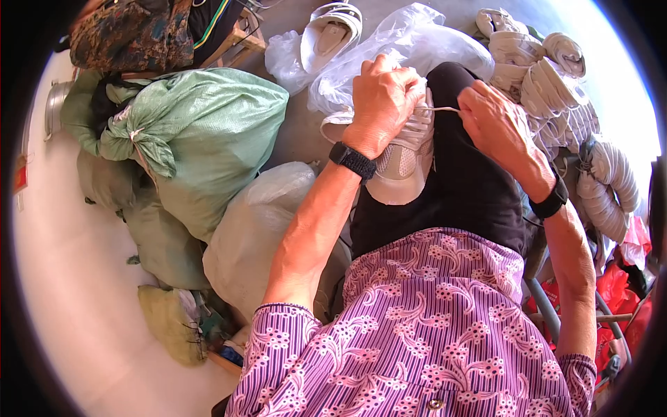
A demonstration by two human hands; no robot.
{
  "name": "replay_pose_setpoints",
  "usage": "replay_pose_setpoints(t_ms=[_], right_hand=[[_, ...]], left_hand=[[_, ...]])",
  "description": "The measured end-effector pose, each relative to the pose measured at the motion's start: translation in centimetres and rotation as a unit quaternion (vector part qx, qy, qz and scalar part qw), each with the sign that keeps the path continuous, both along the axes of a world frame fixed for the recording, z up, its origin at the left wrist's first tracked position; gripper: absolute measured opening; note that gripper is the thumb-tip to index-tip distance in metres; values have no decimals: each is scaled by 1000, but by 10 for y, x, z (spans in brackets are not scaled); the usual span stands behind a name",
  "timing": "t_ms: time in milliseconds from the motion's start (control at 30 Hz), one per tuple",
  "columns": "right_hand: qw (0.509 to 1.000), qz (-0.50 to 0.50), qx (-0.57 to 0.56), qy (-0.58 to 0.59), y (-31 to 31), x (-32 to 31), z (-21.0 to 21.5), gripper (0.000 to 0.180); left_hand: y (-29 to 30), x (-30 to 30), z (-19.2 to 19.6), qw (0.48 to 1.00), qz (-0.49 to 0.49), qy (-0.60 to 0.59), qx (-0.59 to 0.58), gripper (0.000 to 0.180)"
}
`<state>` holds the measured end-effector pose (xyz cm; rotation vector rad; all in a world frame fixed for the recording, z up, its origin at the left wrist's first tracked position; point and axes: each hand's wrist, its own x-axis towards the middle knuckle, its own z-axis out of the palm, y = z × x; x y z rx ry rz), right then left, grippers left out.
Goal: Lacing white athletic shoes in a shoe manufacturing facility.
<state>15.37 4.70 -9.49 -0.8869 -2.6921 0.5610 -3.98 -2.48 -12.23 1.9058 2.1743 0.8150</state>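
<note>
A white sneaker [401, 170] lies across my lap on the black trousers, its toe toward me and laces criss-crossed over the tongue. My left hand [383, 97] is closed at the upper end of the lacing, its fingertips partly hidden behind the knuckles. From beside it a white shoelace [439, 108] runs taut to my right hand [495, 124], which pinches it over the right knee. Black bands circle both wrists.
Another white shoe [331, 35] and a clear plastic bag [438, 38] lie beyond my knees. Piled shoes [549, 83] stand at the right. Green woven sacks [208, 118] and a whitish bag [257, 236] crowd the left. Red bags [615, 292] sit by metal tubing at right.
</note>
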Motion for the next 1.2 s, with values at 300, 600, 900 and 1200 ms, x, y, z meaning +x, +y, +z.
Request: replay_pose_setpoints(t_ms=[300,600,900,1200], right_hand=[[991,80,104,4,-1,-1,-21,8],[931,-172,191,-260,129,271,-79,7],[998,-63,20,18,77,150,-69,17],[987,121,-15,108,5,-22,-13,8]], left_hand=[[-18,-31,-6,924,139,-354,38,15],[-35,-38,-7,797,206,-567,26,17],[-27,-29,-3,820,199,-536,-17,16],[-38,-12,9,959,43,-270,-79,8]])
